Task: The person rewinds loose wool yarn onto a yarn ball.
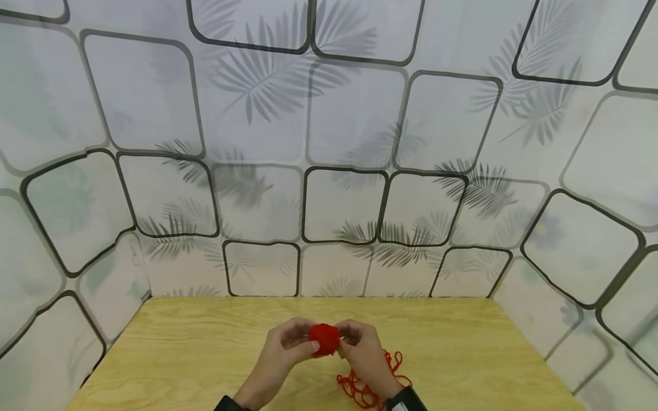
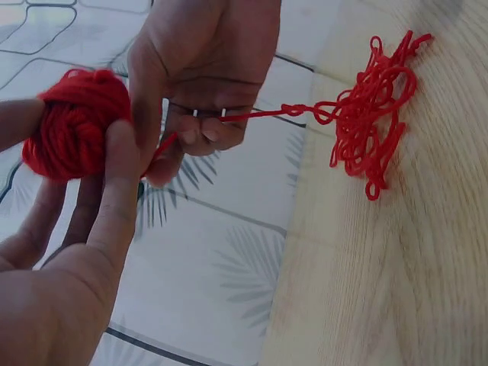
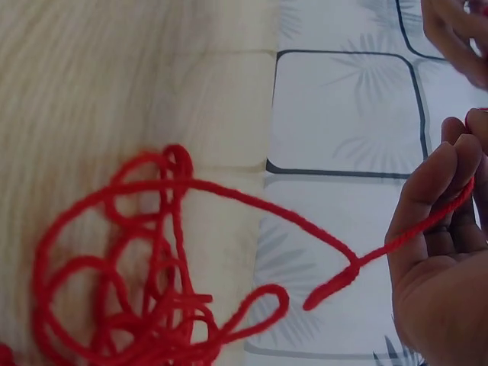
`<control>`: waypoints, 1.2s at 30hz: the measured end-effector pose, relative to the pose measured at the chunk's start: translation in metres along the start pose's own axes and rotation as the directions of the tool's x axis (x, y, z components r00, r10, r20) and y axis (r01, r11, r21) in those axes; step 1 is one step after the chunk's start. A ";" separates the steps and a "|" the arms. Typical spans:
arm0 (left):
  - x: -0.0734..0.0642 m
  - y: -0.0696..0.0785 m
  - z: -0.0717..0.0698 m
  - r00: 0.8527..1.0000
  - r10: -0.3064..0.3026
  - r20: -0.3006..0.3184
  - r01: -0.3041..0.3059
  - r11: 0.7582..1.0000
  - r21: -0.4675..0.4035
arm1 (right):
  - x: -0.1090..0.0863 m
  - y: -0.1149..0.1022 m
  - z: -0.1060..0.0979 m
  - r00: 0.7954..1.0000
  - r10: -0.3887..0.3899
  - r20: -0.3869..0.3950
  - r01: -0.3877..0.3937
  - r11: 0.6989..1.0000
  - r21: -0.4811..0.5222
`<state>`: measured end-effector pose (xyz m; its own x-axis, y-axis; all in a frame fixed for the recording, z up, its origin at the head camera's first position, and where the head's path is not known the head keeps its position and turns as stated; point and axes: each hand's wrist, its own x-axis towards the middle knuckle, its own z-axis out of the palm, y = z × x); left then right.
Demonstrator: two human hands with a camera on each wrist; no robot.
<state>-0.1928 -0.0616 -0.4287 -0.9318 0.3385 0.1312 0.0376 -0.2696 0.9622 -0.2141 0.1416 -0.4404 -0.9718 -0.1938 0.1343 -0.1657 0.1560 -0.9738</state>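
Note:
A ball of red yarn (image 1: 324, 340) is held up above the table between both hands. My left hand (image 1: 280, 357) grips it from the left side, thumb in front and fingers around the far side. At its right side is my right hand (image 1: 366, 351), with fingertips close against the ball. In the left wrist view, a yarn strand (image 2: 263, 115) passes through the right hand's curled fingers (image 2: 217, 131). From there the strand runs to a loose tangle of red yarn (image 2: 374, 114) on the table, and a small knot or twist shows along it.
The wooden table (image 1: 205, 331) has a light grain. Patterned white curtain-like walls (image 1: 344, 205) with dark squares and leaf prints stand behind it and at both sides. The tangle lies below and beside the right forearm, partly hidden by it in the head view.

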 end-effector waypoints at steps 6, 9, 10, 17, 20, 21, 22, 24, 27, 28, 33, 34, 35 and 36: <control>0.005 0.001 0.004 0.979 0.024 -0.202 -0.021 1.000 0.016 | -0.010 0.000 0.009 1.000 0.012 0.022 -0.012 1.000 -0.026; 0.010 0.001 0.005 0.962 0.041 -0.269 -0.030 0.999 0.045 | -0.015 -0.003 0.012 1.000 0.008 0.013 -0.008 0.998 -0.062; 0.011 0.000 0.005 0.956 0.052 -0.287 -0.033 0.997 0.071 | -0.016 -0.004 0.012 1.000 0.004 0.010 -0.004 0.997 -0.081; 0.013 -0.007 0.003 0.939 0.181 -0.291 -0.093 0.952 0.292 | -0.019 -0.009 0.013 1.000 -0.019 -0.015 0.017 0.986 -0.166; 0.013 -0.010 0.002 0.954 0.193 -0.228 -0.089 0.912 0.399 | -0.018 -0.015 0.011 0.999 -0.046 -0.029 0.040 0.983 -0.182; 0.013 -0.011 0.002 0.962 0.188 -0.199 -0.087 0.899 0.429 | -0.017 -0.017 0.010 0.998 -0.057 -0.029 0.051 0.982 -0.181; 0.012 -0.011 0.002 0.970 0.174 -0.169 -0.080 0.888 0.452 | -0.017 -0.019 0.009 0.997 -0.068 -0.032 0.061 0.982 -0.180; 0.011 -0.010 0.002 0.985 0.133 -0.108 -0.067 0.878 0.473 | -0.015 -0.024 0.006 0.994 -0.099 -0.040 0.090 0.980 -0.178; 0.011 -0.010 0.001 0.997 0.070 -0.025 -0.052 0.895 0.443 | -0.010 -0.027 0.001 0.990 -0.135 -0.050 0.124 0.974 -0.188; 0.012 -0.009 0.000 0.999 0.051 -0.005 -0.044 0.904 0.426 | -0.008 -0.027 -0.001 0.987 -0.150 -0.053 0.138 0.973 -0.187; 0.010 -0.006 -0.005 0.994 -0.016 0.105 -0.017 0.953 0.303 | 0.002 -0.025 -0.008 0.982 -0.183 -0.050 0.175 0.976 -0.130; 0.010 -0.006 -0.006 0.991 -0.022 0.135 -0.016 0.961 0.275 | 0.003 -0.024 -0.008 0.983 -0.177 -0.043 0.171 0.979 -0.114; 0.009 -0.005 -0.007 0.986 -0.027 0.165 -0.015 0.968 0.249 | 0.004 -0.023 -0.009 0.986 -0.164 -0.033 0.160 0.983 -0.095; 0.008 -0.004 -0.007 0.981 -0.027 0.194 -0.018 0.974 0.226 | 0.005 -0.021 -0.010 0.989 -0.150 -0.016 0.148 0.987 -0.069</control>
<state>-0.2031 -0.0642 -0.4336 -0.8448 0.5140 0.1487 0.1347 -0.0646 0.9888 -0.2167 0.1471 -0.4176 -0.9386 -0.1992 0.2816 -0.3192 0.1921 -0.9280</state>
